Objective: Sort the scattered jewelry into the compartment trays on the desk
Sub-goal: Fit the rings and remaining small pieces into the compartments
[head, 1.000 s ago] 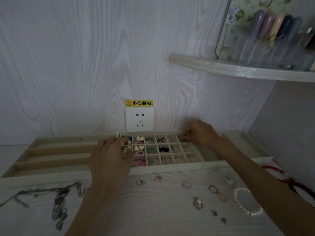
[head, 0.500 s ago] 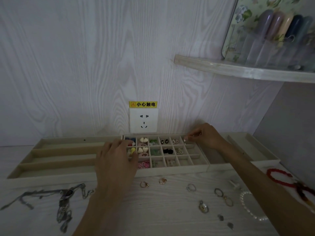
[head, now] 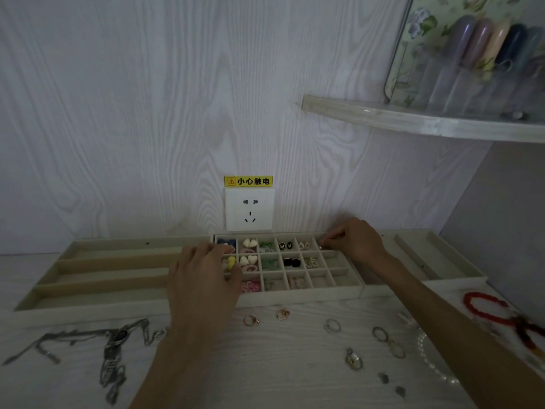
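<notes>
A beige grid tray (head: 295, 293) stands against the wall, with earrings in many cells. My right hand (head: 356, 240) hovers at its far right corner and pinches a small pale earring (head: 321, 247) over the top right cell. My left hand (head: 203, 273) lies curved over the tray's left column, with a yellow earring (head: 231, 261) between its fingertips and thumb; a grip on it is unclear. Several rings (head: 250, 320) and a pendant (head: 354, 360) lie loose on the desk in front.
A long-slot tray (head: 88, 312) adjoins on the left and another tray (head: 413, 252) on the right. Silver chains (head: 115, 346) sprawl front left. A pearl bracelet (head: 427, 358) and red bracelet (head: 483, 308) lie right. A wall socket (head: 249, 209) and shelf (head: 413, 122) sit above.
Both hands stay in nearly the same places over the grid tray. The view has shifted a little to the left and up.
</notes>
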Tool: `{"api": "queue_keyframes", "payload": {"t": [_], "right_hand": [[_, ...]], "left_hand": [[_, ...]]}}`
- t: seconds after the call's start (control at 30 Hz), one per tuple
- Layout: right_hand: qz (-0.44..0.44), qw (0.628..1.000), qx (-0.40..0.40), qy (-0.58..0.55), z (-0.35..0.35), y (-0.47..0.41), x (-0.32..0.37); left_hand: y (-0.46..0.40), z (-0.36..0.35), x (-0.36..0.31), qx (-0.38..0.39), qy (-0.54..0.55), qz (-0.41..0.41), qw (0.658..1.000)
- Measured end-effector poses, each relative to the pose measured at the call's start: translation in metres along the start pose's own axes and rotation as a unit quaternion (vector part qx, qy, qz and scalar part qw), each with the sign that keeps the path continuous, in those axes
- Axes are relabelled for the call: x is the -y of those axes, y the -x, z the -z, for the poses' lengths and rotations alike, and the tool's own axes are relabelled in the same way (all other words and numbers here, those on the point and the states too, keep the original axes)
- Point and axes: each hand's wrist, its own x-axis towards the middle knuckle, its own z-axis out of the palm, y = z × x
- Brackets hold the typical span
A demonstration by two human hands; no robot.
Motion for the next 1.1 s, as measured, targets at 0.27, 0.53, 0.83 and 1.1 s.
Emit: {"api": "queue_keyframes", "payload": {"t": [0.27,0.53,0.83,1.1], "right_hand": [[0.019,0.999,0.026,0.030,0.008,0.001,0.001],[0.045,0.999,0.002,-0.006,0.046,0.041,0.022],[0.102,0.985,0.130,0.054,0.062,0.122,0.031],[0.102,0.977,0.156,0.106,0.065,0.162,0.016]], "left_hand": [[0.000,0.000,0.000,-0.005,0.005,-0.004,1.000],[0.001,0.012,-0.001,-0.013,0.058,0.002,0.998],[0.049,0.029,-0.006,0.119,0.110,-0.086,0.983],[0.085,0.015,-0.046,0.226,0.123,-0.236,0.937]]}}
